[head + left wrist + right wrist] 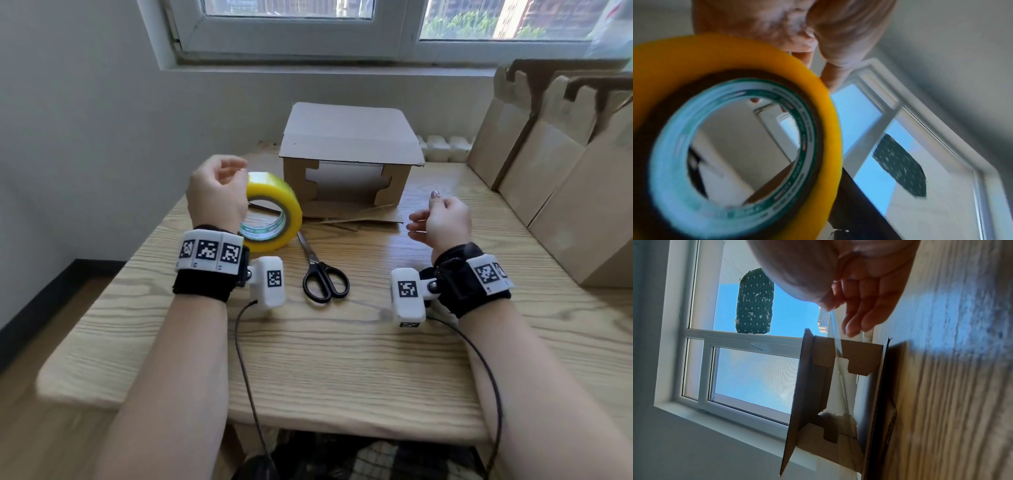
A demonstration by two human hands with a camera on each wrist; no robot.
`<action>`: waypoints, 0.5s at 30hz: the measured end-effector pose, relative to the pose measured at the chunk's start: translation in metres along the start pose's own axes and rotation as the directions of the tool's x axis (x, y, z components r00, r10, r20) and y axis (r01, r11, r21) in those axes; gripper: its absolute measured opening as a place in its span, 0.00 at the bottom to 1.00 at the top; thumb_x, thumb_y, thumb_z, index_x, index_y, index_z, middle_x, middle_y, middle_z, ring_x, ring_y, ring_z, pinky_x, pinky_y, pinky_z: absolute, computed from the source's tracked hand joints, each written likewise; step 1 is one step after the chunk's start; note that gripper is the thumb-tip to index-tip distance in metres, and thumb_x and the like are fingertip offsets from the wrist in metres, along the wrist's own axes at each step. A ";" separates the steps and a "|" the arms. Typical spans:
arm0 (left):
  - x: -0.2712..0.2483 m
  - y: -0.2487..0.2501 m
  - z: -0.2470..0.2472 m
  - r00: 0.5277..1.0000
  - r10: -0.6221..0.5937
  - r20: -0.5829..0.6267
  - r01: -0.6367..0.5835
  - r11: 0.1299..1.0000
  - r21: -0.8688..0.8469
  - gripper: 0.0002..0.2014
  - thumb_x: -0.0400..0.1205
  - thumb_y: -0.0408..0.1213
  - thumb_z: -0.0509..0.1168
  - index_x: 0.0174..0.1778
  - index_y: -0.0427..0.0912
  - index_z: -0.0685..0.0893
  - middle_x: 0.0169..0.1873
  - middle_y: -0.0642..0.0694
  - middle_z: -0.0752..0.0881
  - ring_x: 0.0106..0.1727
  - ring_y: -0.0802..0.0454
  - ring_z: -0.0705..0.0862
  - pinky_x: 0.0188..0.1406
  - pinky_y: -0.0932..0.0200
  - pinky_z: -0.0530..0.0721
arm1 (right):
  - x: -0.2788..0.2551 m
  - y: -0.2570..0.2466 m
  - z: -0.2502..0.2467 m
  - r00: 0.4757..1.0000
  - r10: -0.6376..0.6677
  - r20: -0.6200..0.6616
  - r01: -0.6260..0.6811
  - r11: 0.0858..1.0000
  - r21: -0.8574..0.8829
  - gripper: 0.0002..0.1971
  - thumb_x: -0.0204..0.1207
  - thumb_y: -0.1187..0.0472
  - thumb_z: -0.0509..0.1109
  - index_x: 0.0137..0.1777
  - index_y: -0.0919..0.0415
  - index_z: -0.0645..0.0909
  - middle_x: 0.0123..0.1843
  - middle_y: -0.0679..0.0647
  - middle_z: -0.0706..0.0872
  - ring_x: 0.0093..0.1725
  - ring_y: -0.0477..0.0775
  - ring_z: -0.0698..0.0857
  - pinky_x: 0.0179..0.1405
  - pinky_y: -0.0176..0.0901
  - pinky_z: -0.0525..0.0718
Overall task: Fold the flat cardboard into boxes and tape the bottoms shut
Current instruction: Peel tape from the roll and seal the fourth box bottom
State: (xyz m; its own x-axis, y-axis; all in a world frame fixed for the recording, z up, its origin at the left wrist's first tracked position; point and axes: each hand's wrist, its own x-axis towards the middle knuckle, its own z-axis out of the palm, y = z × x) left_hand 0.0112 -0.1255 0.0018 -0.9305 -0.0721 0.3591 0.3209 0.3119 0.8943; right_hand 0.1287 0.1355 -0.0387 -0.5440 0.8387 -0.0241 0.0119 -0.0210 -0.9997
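Cardboard box (pixel 349 154) stood folded at my 12 o'clock, bottom untaped so far as I could tell; right hand (pixel 442 222) pinched a clear tape strip (pixel 835 337), left hand (pixel 217 192) curled above the tape roll (pixel 272 212), contents unclear.

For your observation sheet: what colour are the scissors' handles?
Black; the scissors show best in the head view.

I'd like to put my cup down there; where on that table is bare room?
The near half of the table, between the forearms and in front of the scissors, is bare. It is crowded farther back around the tape roll and folded box, and along the right by stacked cardboard.
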 end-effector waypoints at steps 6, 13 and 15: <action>-0.023 0.029 0.021 0.940 0.328 0.093 -0.340 0.881 0.329 0.18 0.79 0.31 0.56 0.35 0.53 0.89 0.36 0.52 0.88 0.45 0.46 0.86 0.55 0.52 0.81 | -0.001 -0.003 0.001 1.000 -0.004 0.011 0.004 1.000 0.028 0.14 0.91 0.56 0.54 0.43 0.58 0.73 0.34 0.55 0.83 0.27 0.52 0.82 0.25 0.42 0.82; -0.027 0.036 0.046 0.963 0.156 0.220 -0.268 0.465 0.844 0.21 0.78 0.61 0.68 0.57 0.49 0.83 0.59 0.41 0.80 0.62 0.37 0.79 0.63 0.42 0.70 | -0.001 0.000 0.008 1.000 -0.013 0.005 0.013 1.000 -0.028 0.13 0.90 0.55 0.57 0.49 0.62 0.75 0.36 0.56 0.84 0.26 0.50 0.82 0.25 0.40 0.82; -0.021 0.038 0.044 0.970 0.141 0.200 -0.244 0.510 0.825 0.16 0.80 0.55 0.68 0.57 0.49 0.83 0.58 0.42 0.82 0.62 0.38 0.80 0.64 0.42 0.69 | 0.000 -0.001 0.005 1.000 0.003 -0.030 -0.004 1.000 -0.027 0.13 0.90 0.55 0.57 0.52 0.63 0.76 0.37 0.55 0.84 0.27 0.49 0.83 0.25 0.40 0.82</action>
State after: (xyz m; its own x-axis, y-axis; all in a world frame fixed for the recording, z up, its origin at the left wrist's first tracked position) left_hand 0.0350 -0.0709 0.0168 -0.8923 0.1635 0.4208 0.2454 0.9581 0.1480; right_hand 0.1245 0.1331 -0.0381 -0.5182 0.8548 -0.0271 0.0365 -0.0096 -0.9993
